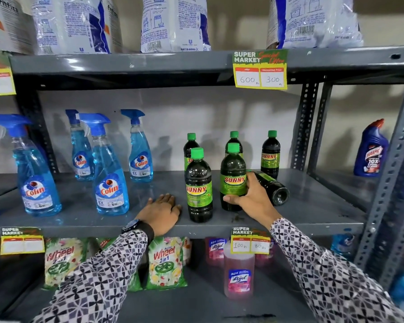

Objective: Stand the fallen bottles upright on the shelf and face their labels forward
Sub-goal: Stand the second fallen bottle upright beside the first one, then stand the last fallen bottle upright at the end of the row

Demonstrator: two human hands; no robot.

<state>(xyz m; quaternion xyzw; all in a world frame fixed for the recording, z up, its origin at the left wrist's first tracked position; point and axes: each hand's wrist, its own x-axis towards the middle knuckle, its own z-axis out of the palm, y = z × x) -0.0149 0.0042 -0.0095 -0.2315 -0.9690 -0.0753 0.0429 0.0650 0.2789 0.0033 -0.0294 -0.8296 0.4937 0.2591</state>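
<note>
Several dark SUNNY bottles with green caps stand on the grey middle shelf (313, 206). The front left bottle (198, 185) is upright, label forward. My right hand (252, 197) wraps the upright front right bottle (233, 176), thumb across its lower front, label facing me. Just behind that hand a fallen bottle (272, 187) lies on its side, base pointing toward me and to the right. Three more upright bottles (270, 155) stand at the back. My left hand (161, 210) rests flat on the shelf, fingers spread, left of the front left bottle.
Blue Colin spray bottles (110, 173) stand on the left half of the shelf. A blue Harpic bottle (371, 150) is on the neighbouring rack at right. Detergent bags fill the top shelf; Wheel packs (166, 262) and a pink Lizol bottle (239, 273) sit below. Price tags hang on shelf edges.
</note>
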